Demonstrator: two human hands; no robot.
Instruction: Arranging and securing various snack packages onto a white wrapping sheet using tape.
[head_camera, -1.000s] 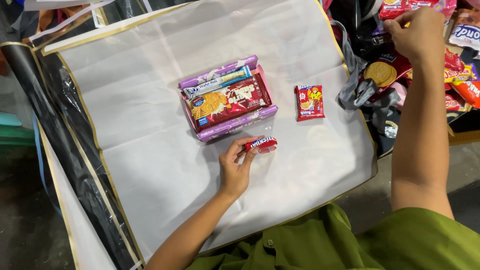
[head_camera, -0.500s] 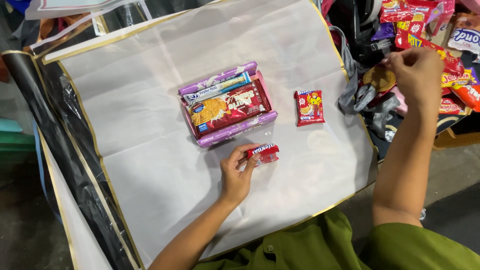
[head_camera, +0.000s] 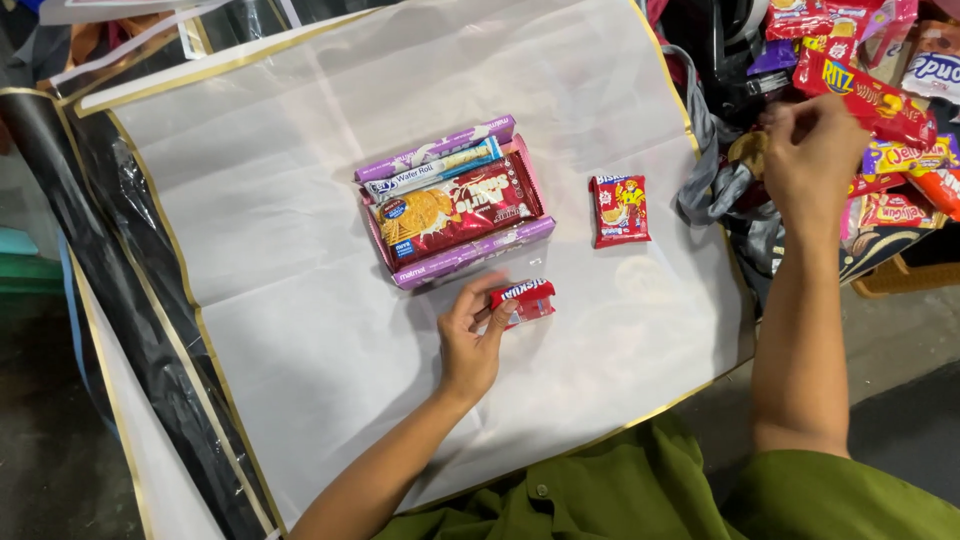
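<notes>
1. We see the left hand (head_camera: 468, 345) pinching a small red snack pack (head_camera: 524, 299) on the white sheet (head_camera: 300, 330).
2. The right hand (head_camera: 812, 160), fingers curled, touches the snack pile (head_camera: 880, 110); what it grips we cannot tell.
3. Just above the pack sits a purple-edged biscuit bundle (head_camera: 455, 205); a red square packet (head_camera: 620, 210) lies to the right.

This looks like a small gift-packing or snack-selling spot set up on the floor: a large white wrapping sheet (head_camera: 330, 330) with a gold edge is spread flat, a heap of packaged snacks (head_camera: 880, 120) in bright wrappers piles up at the right, and a stack of biscuit packs (head_camera: 455, 205) sits arranged in the sheet's middle
</notes>
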